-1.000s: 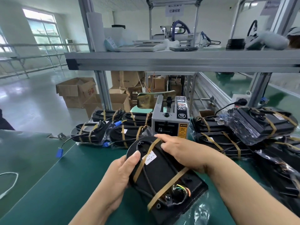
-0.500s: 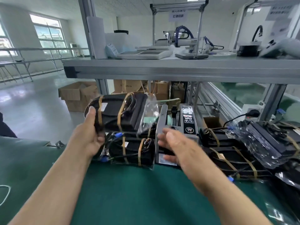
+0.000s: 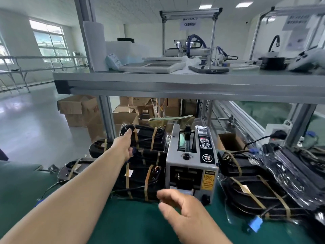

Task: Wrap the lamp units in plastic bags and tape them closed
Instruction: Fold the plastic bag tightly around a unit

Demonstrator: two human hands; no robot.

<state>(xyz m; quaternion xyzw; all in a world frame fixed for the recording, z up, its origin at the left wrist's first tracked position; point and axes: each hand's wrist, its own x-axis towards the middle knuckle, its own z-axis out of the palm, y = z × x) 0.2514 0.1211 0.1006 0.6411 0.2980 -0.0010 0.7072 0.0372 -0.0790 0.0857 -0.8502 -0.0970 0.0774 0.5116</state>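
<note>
Lamp unit (image 3: 149, 138) atop stack (image 3: 139, 180), end pinched by left hand (image 3: 124, 146) fingers; right hand (image 3: 182, 206) fingers relaxed, empty.

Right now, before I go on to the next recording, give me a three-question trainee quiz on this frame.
1. True or false: the right hand is lifting the tape dispenser.
2. The dispenser stands: A) on the upper shelf; B) on the green table, between bagged lamp units; C) on the floor.
3. Fill in: the wrapped unit gripped by the left hand is at the ___ of the pile left of the dispenser.
Key: 1 false; 2 B; 3 top.
</note>
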